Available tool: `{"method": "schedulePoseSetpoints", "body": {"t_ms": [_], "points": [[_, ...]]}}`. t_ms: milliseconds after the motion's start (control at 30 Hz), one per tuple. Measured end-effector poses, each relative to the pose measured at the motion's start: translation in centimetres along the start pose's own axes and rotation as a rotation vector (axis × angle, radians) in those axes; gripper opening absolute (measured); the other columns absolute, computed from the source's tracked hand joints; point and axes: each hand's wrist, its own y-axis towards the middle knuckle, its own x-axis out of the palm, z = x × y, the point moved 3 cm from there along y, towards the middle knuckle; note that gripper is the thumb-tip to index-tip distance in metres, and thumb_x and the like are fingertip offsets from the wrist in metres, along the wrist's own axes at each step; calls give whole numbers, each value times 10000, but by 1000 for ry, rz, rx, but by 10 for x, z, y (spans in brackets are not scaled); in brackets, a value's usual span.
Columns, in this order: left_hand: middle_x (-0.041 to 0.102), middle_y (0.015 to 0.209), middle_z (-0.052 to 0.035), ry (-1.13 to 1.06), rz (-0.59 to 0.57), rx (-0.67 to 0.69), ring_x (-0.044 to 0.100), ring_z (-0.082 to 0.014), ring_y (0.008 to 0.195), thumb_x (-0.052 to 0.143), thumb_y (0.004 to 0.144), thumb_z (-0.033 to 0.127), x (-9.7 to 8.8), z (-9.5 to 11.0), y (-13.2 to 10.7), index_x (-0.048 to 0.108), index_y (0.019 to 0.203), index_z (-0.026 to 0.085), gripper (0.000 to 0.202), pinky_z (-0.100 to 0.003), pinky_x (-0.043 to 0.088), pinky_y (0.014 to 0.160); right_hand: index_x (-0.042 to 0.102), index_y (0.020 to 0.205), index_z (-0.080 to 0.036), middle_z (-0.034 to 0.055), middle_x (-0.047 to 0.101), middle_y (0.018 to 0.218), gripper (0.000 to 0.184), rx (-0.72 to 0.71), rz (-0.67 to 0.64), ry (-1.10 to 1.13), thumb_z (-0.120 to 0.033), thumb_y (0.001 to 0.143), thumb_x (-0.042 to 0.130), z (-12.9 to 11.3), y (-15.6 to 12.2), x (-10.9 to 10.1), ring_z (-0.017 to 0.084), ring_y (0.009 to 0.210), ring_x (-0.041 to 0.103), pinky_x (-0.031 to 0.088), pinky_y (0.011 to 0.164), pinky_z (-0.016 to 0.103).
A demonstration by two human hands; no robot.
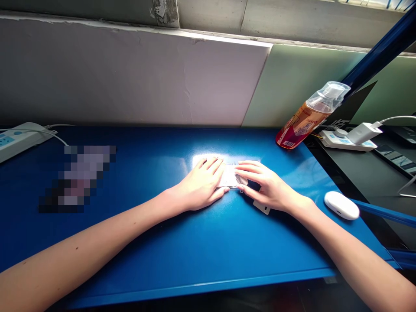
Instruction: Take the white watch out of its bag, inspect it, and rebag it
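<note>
On the blue desk, between my hands, lies a small whitish, clear-edged packet (pixel 228 177), blurred by glare. My left hand (pixel 203 184) lies palm down over the packet's left end, with fingers stretched out and the thumb along its near edge. At the packet's right end, the curved fingers and thumb of my right hand (pixel 268 184) close around a small greyish part, whose exact kind I cannot make out. A white card-like tag (pixel 261 207) with a dark slot sticks out from beneath my right palm.
A tilted orange-red spray bottle (pixel 307 119) with a clear cap stands at the back right. A white oval case (pixel 342 205) sits near the right edge of the desk (pixel 208 247). Power strips (pixel 24 138) lie at both sides. A pixelated object (pixel 79 180) is at left.
</note>
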Motion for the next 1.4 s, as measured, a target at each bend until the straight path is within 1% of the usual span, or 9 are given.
{"method": "schedulePoseSetpoints", "body": {"t_ms": [133,300,567,767,967,1100,1167,1300,1400], "points": [[413,1530,-257,-11,-12,0,360,-387,1441,390,1016,511,1,-1,-1,406,1472,-20,700,-494,259,1192,634,1282,-115,202,635,1346,370,13,-37,-32,-295,968,560,-2,0,1,325,1327,536,511,1058,532],[410,1532,-255,-14,-16,-4,357,-385,1443,386,1018,515,1,0,0,405,1474,-22,705,-497,259,1193,622,1293,-75,229,580,1411,393,5,-64,-75,-299,989,512,-5,1,2,345,1383,478,482,1089,543],[432,1519,-250,-36,9,2,382,-382,1430,404,1015,499,1,0,-1,421,1473,-1,678,-503,284,1182,582,1330,-101,196,579,1424,417,-2,-69,-98,-313,974,545,-9,1,4,330,1409,448,469,1112,536],[416,1530,-249,-27,-1,-3,370,-386,1436,390,1020,494,1,0,-1,416,1479,-6,679,-503,280,1188,648,1216,-145,191,541,1462,356,53,-90,-125,-380,962,564,-10,-1,5,352,1442,403,459,1114,562],[418,1529,-249,-38,4,-10,367,-388,1437,399,1021,481,1,0,-1,418,1478,-4,667,-508,280,1189,635,1236,-132,193,547,1454,376,47,-97,-178,-380,968,547,-15,-1,5,349,1451,390,448,1133,531],[424,1521,-259,-53,21,-9,372,-389,1435,400,1020,477,1,1,-1,427,1467,-6,659,-521,286,1181,617,1271,-112,204,534,1466,416,49,-98,-218,-382,961,552,-20,-1,6,371,1458,370,446,1128,553],[430,1518,-257,-55,28,-8,378,-389,1431,385,1020,482,1,1,-1,426,1466,-3,661,-520,289,1179,625,1266,-124,199,548,1456,409,66,-77,-202,-385,958,558,-20,-1,7,369,1450,385,464,1110,560],[445,1509,-252,-47,38,-3,392,-385,1422,389,1011,477,1,1,-1,441,1451,7,646,-515,294,1173,653,1245,-158,175,636,1361,354,101,-14,-118,-350,963,558,-16,-1,10,340,1376,496,505,1075,541],[454,1501,-252,-50,42,-3,393,-386,1420,393,1011,468,1,1,-1,449,1443,6,635,-515,289,1174,581,1364,-136,175,599,1414,433,130,-45,-114,-342,989,516,-12,0,12,330,1394,477,471,1111,533]]}}
